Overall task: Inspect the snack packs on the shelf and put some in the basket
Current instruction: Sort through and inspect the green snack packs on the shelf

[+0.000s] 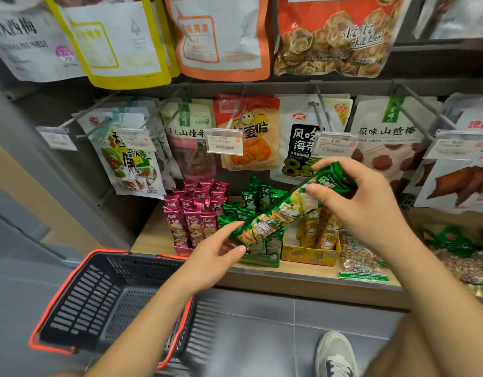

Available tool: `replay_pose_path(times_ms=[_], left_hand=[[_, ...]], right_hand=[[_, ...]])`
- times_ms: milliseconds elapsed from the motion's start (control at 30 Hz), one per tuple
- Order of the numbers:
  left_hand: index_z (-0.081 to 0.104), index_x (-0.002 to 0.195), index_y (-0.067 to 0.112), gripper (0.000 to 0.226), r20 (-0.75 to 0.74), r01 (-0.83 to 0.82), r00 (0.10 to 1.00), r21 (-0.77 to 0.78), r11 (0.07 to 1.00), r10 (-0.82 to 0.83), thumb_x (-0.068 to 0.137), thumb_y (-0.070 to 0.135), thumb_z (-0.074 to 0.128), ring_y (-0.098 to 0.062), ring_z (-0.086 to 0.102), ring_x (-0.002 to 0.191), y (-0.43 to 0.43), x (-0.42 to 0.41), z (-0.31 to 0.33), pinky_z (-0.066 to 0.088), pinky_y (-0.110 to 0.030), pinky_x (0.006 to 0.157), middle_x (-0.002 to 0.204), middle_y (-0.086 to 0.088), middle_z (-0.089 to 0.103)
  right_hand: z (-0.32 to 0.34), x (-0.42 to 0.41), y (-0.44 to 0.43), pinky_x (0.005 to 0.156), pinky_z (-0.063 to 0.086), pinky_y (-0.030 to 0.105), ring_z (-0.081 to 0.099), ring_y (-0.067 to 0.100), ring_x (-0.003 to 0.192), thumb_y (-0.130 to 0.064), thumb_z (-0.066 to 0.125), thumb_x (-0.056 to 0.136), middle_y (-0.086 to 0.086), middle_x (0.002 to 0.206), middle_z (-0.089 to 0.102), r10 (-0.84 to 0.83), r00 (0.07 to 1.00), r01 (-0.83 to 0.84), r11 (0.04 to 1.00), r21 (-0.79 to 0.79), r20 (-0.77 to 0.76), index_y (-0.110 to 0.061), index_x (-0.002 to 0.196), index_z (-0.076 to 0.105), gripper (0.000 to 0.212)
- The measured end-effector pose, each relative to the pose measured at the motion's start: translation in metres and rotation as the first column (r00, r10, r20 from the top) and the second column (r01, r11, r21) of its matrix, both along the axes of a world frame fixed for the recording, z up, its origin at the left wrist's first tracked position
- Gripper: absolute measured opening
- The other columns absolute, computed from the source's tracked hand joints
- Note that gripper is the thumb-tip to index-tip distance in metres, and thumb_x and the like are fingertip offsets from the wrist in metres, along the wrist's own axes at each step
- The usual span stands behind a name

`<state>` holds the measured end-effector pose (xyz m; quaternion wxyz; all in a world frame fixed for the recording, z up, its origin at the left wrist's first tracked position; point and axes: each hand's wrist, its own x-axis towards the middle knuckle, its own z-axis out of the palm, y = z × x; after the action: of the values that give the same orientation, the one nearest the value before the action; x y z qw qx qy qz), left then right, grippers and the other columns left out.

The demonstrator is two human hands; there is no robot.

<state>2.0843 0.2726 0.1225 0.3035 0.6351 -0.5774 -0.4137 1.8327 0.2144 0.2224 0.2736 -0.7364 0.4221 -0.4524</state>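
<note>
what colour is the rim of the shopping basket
The basket rim is orange-red, best seen in the head view.

A grey sneaker [335,355] stands on the grey tiled floor [262,336], and white price tags [224,141] hang from metal pegs [417,106]

Bright even lt; edges warped, prob. blurred.

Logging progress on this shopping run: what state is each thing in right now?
long green foil snack pack: off the shelf, tilted, held at both ends
right hand: pinches the upper end
left hand: pinches the lower end
dark plastic basket with orange rim: nothing visible inside
yellow cardboard display box: partly filled
</note>
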Motion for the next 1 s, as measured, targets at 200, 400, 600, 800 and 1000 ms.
replay_pose_path(times_ms=[200, 400, 600, 800, 1000], left_hand=[[0.067, 0.114, 0.018, 0.038, 0.323, -0.097, 0.934, -0.177, 0.979, 0.151, 0.079, 0.024, 0.079, -0.009, 0.062, 0.074, -0.019, -0.010, -0.005, 0.052, -0.023, 0.074, 0.086, 0.006, 0.067], [0.056, 0.069, 0.032, 0.023, 0.399, -0.054, 0.908, -0.198, 0.979, 0.131, 0.082, 0.032, 0.075, 0.004, 0.055, 0.051, -0.040, -0.018, 0.009, 0.043, -0.023, 0.056, 0.055, 0.011, 0.063], [0.074, 0.086, 0.024, 0.006, 0.223, -0.124, 0.961, -0.167, 0.978, 0.160, 0.088, 0.021, 0.069, -0.009, 0.064, 0.068, -0.058, -0.012, 0.014, 0.046, -0.025, 0.067, 0.072, 0.010, 0.069], [0.061, 0.129, 0.023, 0.039, 0.337, -0.105, 0.929, -0.150, 0.983, 0.151, 0.093, 0.008, 0.055, -0.007, 0.063, 0.087, -0.076, -0.010, 0.014, 0.046, -0.015, 0.077, 0.125, 0.005, 0.064], [0.035, 0.148, 0.012, 0.066, 0.667, 0.221, 0.739, -0.106, 0.970, -0.095, 0.086, 0.004, 0.055, -0.025, 0.028, 0.141, -0.093, -0.022, -0.006, 0.034, -0.042, 0.112, 0.155, -0.006, 0.034]], right_hand=[[0.015, 0.006, 0.007, 0.062, 0.060, 0.032, 0.073, 0.018, 0.077, -0.026, 0.066, 0.089, -0.004, 0.100, 0.065, 0.300, 0.953, -0.299, 0.922, 0.248, 0.033, -0.036, 0.111, 0.058, 0.026], [0.031, 0.010, 0.004, 0.083, 0.054, 0.037, 0.065, 0.006, 0.091, -0.027, 0.068, 0.083, -0.013, 0.097, 0.068, 0.178, 0.955, -0.177, 0.984, 0.026, -0.236, -0.038, 0.111, 0.057, 0.032], [0.040, 0.014, -0.002, 0.093, 0.050, 0.031, 0.060, 0.004, 0.105, -0.013, 0.073, 0.084, -0.014, 0.112, 0.066, 0.077, 0.937, -0.140, 0.977, -0.163, -0.342, -0.033, 0.120, 0.059, 0.044], [0.011, 0.034, -0.018, 0.091, 0.049, 0.042, 0.057, 0.024, 0.112, -0.002, 0.066, 0.087, 0.000, 0.126, 0.057, -0.021, 0.865, -0.094, 0.975, -0.203, -0.501, -0.022, 0.134, 0.053, 0.053], [-0.024, 0.053, -0.053, 0.086, 0.049, 0.044, 0.056, 0.030, 0.107, -0.021, 0.056, 0.097, 0.005, 0.126, 0.049, -0.012, 0.824, -0.070, 0.990, -0.123, -0.567, -0.020, 0.142, 0.042, 0.048]])
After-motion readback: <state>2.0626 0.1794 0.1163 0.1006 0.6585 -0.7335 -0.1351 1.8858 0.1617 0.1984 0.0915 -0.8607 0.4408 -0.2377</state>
